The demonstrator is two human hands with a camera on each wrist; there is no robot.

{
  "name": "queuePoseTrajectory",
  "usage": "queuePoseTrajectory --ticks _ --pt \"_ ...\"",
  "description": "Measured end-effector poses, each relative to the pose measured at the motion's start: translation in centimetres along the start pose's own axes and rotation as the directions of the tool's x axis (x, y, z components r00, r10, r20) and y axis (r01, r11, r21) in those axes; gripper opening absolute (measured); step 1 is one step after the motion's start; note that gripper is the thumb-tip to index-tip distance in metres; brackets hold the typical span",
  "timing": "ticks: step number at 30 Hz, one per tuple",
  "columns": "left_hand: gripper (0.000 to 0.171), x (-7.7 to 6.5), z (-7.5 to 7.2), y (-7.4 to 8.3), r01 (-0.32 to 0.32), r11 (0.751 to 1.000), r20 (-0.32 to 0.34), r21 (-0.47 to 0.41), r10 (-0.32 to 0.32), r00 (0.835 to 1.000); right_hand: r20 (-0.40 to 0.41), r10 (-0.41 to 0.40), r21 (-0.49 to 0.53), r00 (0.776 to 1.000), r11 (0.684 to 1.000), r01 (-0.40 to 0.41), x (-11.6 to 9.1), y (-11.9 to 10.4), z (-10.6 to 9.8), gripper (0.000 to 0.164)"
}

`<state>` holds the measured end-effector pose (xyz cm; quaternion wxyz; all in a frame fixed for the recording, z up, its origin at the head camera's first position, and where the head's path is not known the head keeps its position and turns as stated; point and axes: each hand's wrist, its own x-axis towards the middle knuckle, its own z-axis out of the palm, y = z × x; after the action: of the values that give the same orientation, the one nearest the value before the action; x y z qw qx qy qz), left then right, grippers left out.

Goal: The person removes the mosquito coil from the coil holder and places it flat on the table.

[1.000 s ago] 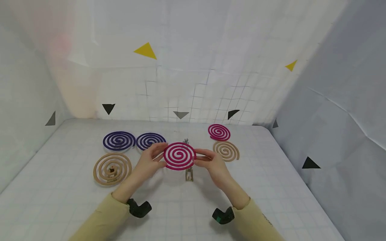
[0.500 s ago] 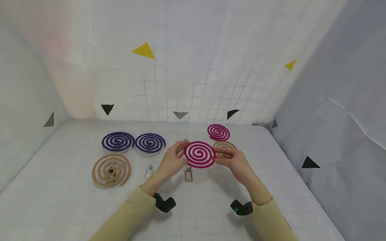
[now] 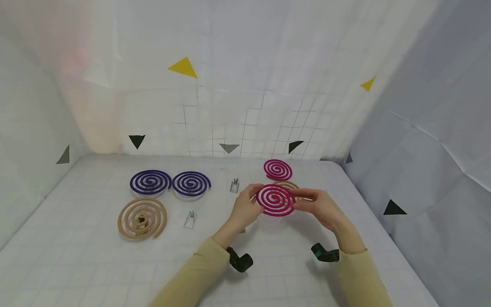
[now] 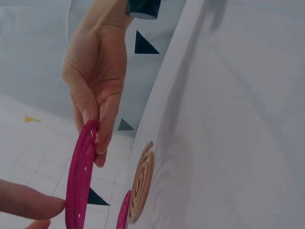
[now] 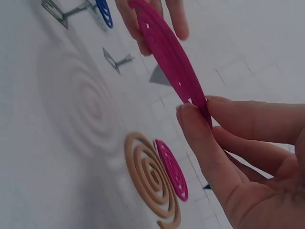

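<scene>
Between both hands, a magenta mosquito coil [image 3: 275, 198] is held above the table, its shadow falling on the surface in the right wrist view. My left hand [image 3: 244, 207] pinches its left edge. On the opposite edge, my right hand [image 3: 324, 209] grips it between thumb and fingers; the thumb shows on the near face in the right wrist view. Past the held coil lies a tan mosquito coil [image 5: 151, 176], partly hidden in the head view. A second magenta coil [image 3: 278, 169] lies just behind the tan one.
Two dark blue coils [image 3: 151, 181] lie side by side at the back left. Nearer, another tan coil [image 3: 122, 219] has a small metal piece at its centre. Small metal coil stands [image 3: 190, 219] are on the table, one mostly behind the left arm. White sheet walls [image 3: 429, 162] enclose the table.
Both hands have carried the magenta coil to the right, from mid-table to over the right-hand tan coil. Two metal stands at the middle and left have come into fuller view.
</scene>
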<state>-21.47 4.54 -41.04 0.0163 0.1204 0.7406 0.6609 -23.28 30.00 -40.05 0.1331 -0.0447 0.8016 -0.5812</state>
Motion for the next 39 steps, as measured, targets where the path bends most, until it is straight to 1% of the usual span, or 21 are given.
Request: queuePoseTrajectory --ticks 4,7,13,17,21,24,28,33,36,39 --pt "0.061 0.5 1.5 0.2 0.002 1.000 -0.006 -0.028 -0.002 1.000 0.009 -0.004 0.002 1.000 1.000 0.004 -0.2 0.7 -1.4 0.057" --pt "0.062 0.6 2.4 0.3 0.013 0.999 -0.017 -0.030 -0.013 1.000 0.025 -0.011 0.001 1.000 1.000 0.011 -0.3 1.2 -2.3 0.057" --pt "0.064 0.1 3.7 0.5 0.022 1.000 -0.007 0.000 -0.022 1.000 0.073 -0.032 -0.012 0.997 0.999 0.033 -0.6 2.1 -3.9 0.054" --pt "0.064 -0.3 4.4 -0.1 0.023 1.000 -0.004 -0.008 -0.023 1.000 0.085 -0.020 -0.019 0.996 1.000 0.022 -0.9 2.4 -4.4 0.055" --pt "0.062 -0.4 5.0 -1.1 0.036 0.999 -0.004 -0.018 -0.037 0.999 0.100 0.015 -0.035 0.995 0.999 -0.012 -0.8 2.9 -4.7 0.054" --pt "0.063 -0.4 5.3 -1.5 0.052 0.998 0.003 -0.031 -0.052 0.999 0.106 0.045 -0.057 0.993 0.998 -0.039 -0.7 3.3 -5.0 0.054" --pt "0.065 -0.6 5.6 -1.8 0.062 0.997 0.007 -0.046 -0.062 0.998 0.122 0.056 -0.081 0.991 0.996 -0.047 -0.7 4.0 -5.2 0.055" --pt "0.068 -0.6 5.9 -2.2 0.072 0.996 0.023 -0.054 -0.071 0.997 0.138 0.058 -0.087 0.989 0.995 -0.046 -0.7 4.5 -5.3 0.056" --pt "0.068 -0.6 6.0 -2.4 0.078 0.996 0.029 -0.050 -0.076 0.997 0.140 0.063 -0.094 0.988 0.994 -0.050 -0.7 4.6 -5.3 0.056" --pt "0.067 -0.6 6.0 -2.6 0.078 0.997 0.025 -0.021 -0.077 0.997 0.147 0.061 -0.110 0.987 0.993 -0.045 -0.7 4.5 -5.3 0.057"
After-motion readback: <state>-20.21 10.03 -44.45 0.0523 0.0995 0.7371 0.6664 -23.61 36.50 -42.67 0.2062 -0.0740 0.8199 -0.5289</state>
